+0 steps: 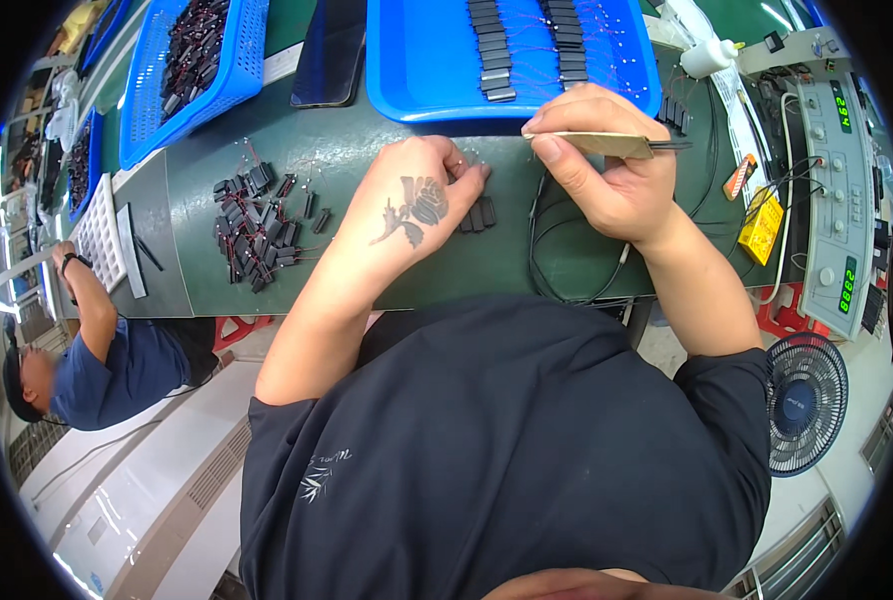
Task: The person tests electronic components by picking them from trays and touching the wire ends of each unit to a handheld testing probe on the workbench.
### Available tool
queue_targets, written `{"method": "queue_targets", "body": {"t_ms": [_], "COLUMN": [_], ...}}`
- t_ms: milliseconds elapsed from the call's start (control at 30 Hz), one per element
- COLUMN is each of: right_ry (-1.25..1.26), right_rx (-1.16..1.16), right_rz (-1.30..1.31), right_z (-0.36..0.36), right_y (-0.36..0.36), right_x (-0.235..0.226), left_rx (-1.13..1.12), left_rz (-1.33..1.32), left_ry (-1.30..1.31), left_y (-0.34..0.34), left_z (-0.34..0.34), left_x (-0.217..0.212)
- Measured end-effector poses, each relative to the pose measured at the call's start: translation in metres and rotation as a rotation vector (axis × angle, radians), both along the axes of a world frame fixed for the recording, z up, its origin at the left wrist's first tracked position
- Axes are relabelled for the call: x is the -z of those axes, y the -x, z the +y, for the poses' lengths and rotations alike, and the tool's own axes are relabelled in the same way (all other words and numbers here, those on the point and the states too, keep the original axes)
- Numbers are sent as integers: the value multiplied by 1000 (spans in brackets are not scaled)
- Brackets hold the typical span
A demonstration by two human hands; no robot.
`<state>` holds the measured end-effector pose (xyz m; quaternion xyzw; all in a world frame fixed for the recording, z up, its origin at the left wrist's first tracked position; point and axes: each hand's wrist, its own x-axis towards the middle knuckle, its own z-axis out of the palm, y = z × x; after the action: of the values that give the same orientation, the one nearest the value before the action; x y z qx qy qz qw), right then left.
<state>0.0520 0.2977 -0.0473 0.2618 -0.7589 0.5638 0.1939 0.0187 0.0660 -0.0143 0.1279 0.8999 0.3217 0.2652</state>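
Note:
My right hand (617, 170) grips a flat tan tool (607, 144), pen-like in its hold, with dark leads coming from its back end; it looks like a wired test probe. The tool's tip points left, toward my left hand (417, 195). That hand is closed over the green bench, thumb and fingers drawn together, and whatever they pinch is hidden. Just beside its thumb, a few small black rectangular parts (479, 215) lie in a row. Left of my left forearm is a loose pile of black parts (262, 225) with thin wires.
A blue tray (397, 95) holds rows of wired black parts. Nearby are a blue basket (142, 130) of parts, a dark phone (329, 55), a white bottle (709, 58), black cables (535, 250) and a metered instrument (829, 200). Another person (117, 360) works at far left.

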Motion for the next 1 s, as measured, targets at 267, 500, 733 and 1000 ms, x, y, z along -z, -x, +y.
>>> {"method": "queue_targets", "body": {"t_ms": [267, 500, 733, 1000], "right_ry": [3, 73, 29, 50], "right_rx": [13, -27, -12, 30], "right_rz": [-101, -104, -125, -137], "right_z": [1, -2, -3, -14], "right_y": [-1, -11, -12, -6], "right_x": [-14, -8, -9, 0], "left_rx": [-179, -214, -146, -6], "left_rz": [-325, -224, 342, 786], "left_ry": [-458, -453, -150, 235], "left_y": [4, 33, 127, 287], "left_z": [-35, -77, -148, -204], "left_x": [1, -51, -118, -113]}}
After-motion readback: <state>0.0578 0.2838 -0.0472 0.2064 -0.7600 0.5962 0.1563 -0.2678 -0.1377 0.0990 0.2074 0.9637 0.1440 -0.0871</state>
